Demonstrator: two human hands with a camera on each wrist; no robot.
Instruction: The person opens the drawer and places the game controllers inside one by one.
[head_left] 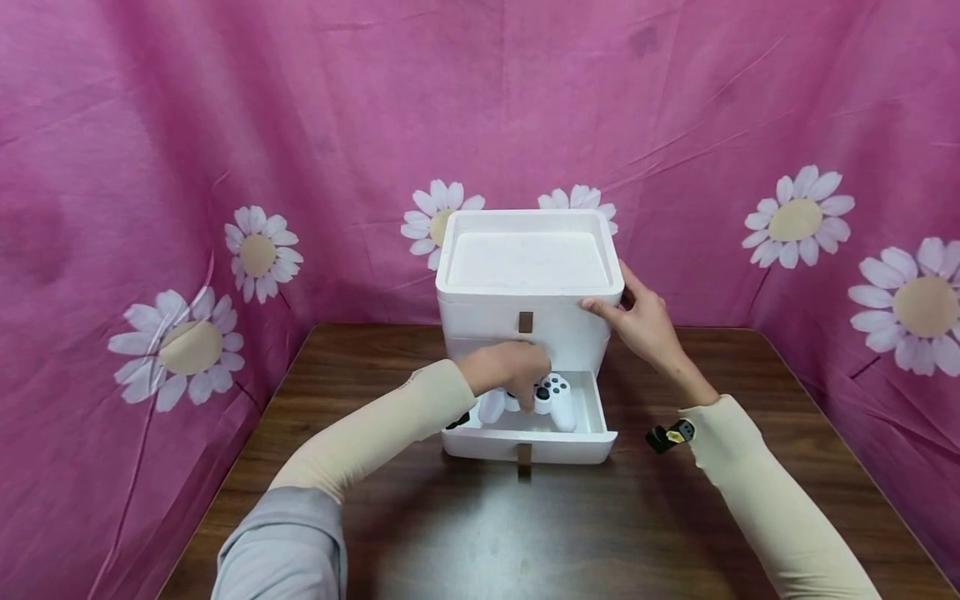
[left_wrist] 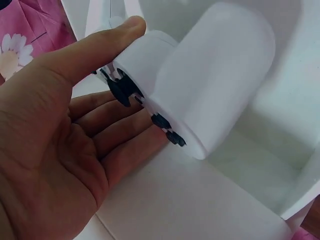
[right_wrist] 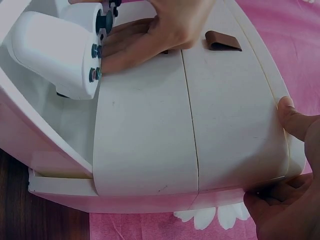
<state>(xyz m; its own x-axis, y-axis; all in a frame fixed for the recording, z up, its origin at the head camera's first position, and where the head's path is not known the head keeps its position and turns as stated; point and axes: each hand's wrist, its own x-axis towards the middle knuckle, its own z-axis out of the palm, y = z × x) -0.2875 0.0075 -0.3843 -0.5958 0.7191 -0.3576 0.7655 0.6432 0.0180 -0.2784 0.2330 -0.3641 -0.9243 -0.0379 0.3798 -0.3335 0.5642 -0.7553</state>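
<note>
A white drawer box (head_left: 480,321) stands on the table, its bottom drawer (head_left: 570,447) pulled out toward me. Over that drawer my left hand (head_left: 510,367) holds a white game controller (head_left: 562,410) by its middle. The left wrist view shows the thumb on one side of the controller (left_wrist: 215,75) and the fingers on the other, with dark sticks and buttons facing the palm. My right hand (head_left: 647,325) grips the box's upper right corner, thumb at the front and fingers (right_wrist: 290,187) bent against the side.
Brown tabs mark the upper drawer (head_left: 526,322) and the bottom drawer's front. The box has a raised rim (head_left: 528,293) around its top. A brown wooden table (head_left: 360,367) lies beneath, with a pink flowered cloth (head_left: 360,150) hanging behind and at both sides.
</note>
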